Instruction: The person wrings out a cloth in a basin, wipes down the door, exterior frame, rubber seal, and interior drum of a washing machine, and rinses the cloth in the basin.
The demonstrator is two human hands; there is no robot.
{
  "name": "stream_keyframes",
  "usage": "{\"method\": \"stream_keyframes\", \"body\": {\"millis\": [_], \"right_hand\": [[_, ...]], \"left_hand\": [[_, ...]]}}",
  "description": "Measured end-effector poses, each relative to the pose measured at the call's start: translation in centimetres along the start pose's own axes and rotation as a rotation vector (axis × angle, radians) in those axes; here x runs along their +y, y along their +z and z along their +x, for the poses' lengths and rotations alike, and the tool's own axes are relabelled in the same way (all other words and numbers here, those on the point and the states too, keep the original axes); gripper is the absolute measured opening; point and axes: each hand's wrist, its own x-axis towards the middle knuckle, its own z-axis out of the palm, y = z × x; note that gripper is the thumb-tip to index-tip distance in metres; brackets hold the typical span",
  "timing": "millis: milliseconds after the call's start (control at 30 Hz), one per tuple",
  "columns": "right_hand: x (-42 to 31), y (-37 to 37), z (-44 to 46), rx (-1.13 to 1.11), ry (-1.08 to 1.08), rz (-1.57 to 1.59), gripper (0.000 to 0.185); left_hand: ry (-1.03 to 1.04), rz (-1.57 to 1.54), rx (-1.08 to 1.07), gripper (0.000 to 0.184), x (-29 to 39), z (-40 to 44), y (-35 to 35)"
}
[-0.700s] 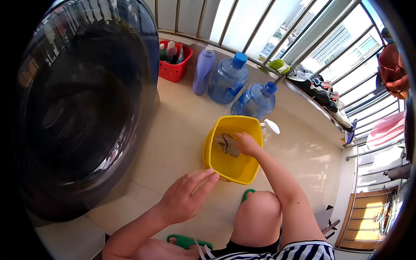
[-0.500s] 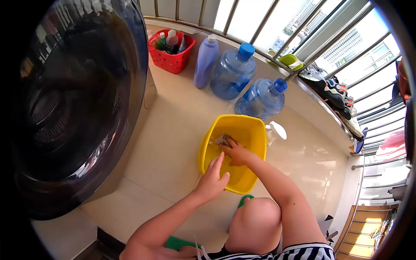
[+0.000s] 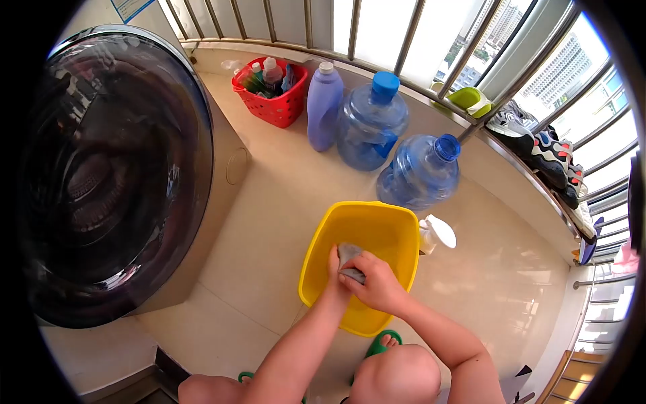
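A small grey cloth [image 3: 348,254] is bunched up between my two hands, over the yellow tub [image 3: 310,269]. My left hand [image 3: 336,269] holds its left side, with the fingers partly hidden by the cloth. From the right, my right hand [image 3: 374,277] closes round the cloth, thumb and fingers pressed on it. Both hands are within the tub's rim and close together. The tub stands on the tiled floor just in front of my knees.
A washing machine with a dark round door [image 3: 121,175] fills the left. Behind the tub stand two blue water jugs [image 3: 372,124], a purple bottle [image 3: 324,108] and a red basket [image 3: 272,108]. A white spray bottle [image 3: 437,232] is right of the tub. Shoes [image 3: 552,156] line the ledge.
My left hand has moved from the tub's near edge into it and taken hold of the cloth. My right hand has lifted the cloth from the tub's bottom. The view has shifted.
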Motion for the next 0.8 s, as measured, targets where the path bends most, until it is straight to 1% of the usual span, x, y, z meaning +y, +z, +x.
{"method": "stream_keyframes", "body": {"millis": [33,67,100,133,167,200,267,300,333,367,400,433,467,500,533,567,600,633,667,700,733,767,800], "right_hand": [[-0.1,0.5,-0.6,0.013,-0.097,0.038,0.017],[-0.2,0.9,-1.0,0.026,-0.19,0.073,0.017],[-0.3,1.4,-0.9,0.027,-0.183,0.072,0.017],[-0.2,2.1,-0.7,0.011,-0.165,-0.054,0.019],[0.1,2.6,-0.4,-0.007,-0.149,-0.181,0.022],[0.7,3.0,0.1,-0.008,-0.149,-0.183,0.022],[2.2,3.5,2.1,0.132,-0.146,-0.29,0.028],[3.1,3.3,3.1,0.133,-0.093,-0.328,0.028],[4.0,2.9,4.1,0.135,-0.041,-0.369,0.028],[4.9,2.4,5.1,0.131,-0.042,-0.372,0.028],[5.7,1.9,6.0,0.1,0.034,-0.4,0.028],[6.7,1.4,6.8,0.069,0.11,-0.428,0.029],[7.9,1.1,7.4,0.067,0.109,-0.429,0.029],[9.2,1.0,7.9,0.072,0.14,-0.368,0.031],[10.1,0.9,8.3,0.078,0.171,-0.308,0.034],[10.8,0.8,8.7,-0.028,0.276,-0.315,0.04],[11.2,1.2,8.5,-0.028,0.273,-0.318,0.04],[11.5,2.0,8.0,-0.102,0.222,-0.455,0.045],[11.9,2.7,7.7,-0.177,0.171,-0.591,0.052],[12.9,3.4,7.9,-0.176,0.172,-0.592,0.052],[13.8,4.1,8.4,-0.343,0.107,-0.568,0.056],[14.7,4.7,8.7,-0.508,0.041,-0.541,0.06],[13.9,4.8,8.9,-0.505,0.036,-0.542,0.06]], "left_hand": [[-0.005,-0.036,0.136,0.045,0.5,-1.7,3.6],[-0.014,-0.038,0.135,0.045,0.4,-1.1,2.0],[-0.057,-0.154,-0.093,0.043,0.4,-0.2,-1.2],[-0.097,-0.272,-0.32,0.042,0.0,0.6,-3.7],[-0.081,-0.285,-0.348,0.037,-0.7,0.9,-4.6],[-0.081,-0.287,-0.349,0.037,-1.1,1.0,-4.6],[0.19,-0.092,-0.677,0.036,-1.8,1.2,-4.3],[0.19,-0.094,-0.673,0.036,-1.7,0.8,-3.2],[0.143,0.02,-0.211,0.036,-1.2,0.4,-1.1],[0.092,0.13,0.251,0.038,-1.1,0.1,0.1],[0.093,0.127,0.251,0.038,-1.3,0.3,-0.3],[0.152,0.106,0.414,0.041,-1.5,0.7,-0.9],[0.209,0.083,0.577,0.045,-1.7,1.0,-1.5],[0.224,0.145,0.711,0.055,-1.0,-0.5,1.4],[0.224,0.142,0.713,0.055,-0.8,-0.5,1.5],[0.282,0.11,0.771,0.056,-0.7,-0.5,1.6],[0.342,0.078,0.828,0.058,-0.6,-0.4,1.6],[0.343,0.076,0.827,0.058,-0.4,-0.3,1.6],[0.304,0.113,0.897,0.059,-0.1,-0.3,1.5],[0.264,0.15,0.967,0.06,0.0,-0.2,1.3],[0.264,0.149,0.966,0.06,0.0,-0.1,0.8],[0.251,0.152,0.9,0.058,-0.1,-0.1,0.4],[0.242,0.158,0.834,0.057,0.1,0.1,-0.1]]}}
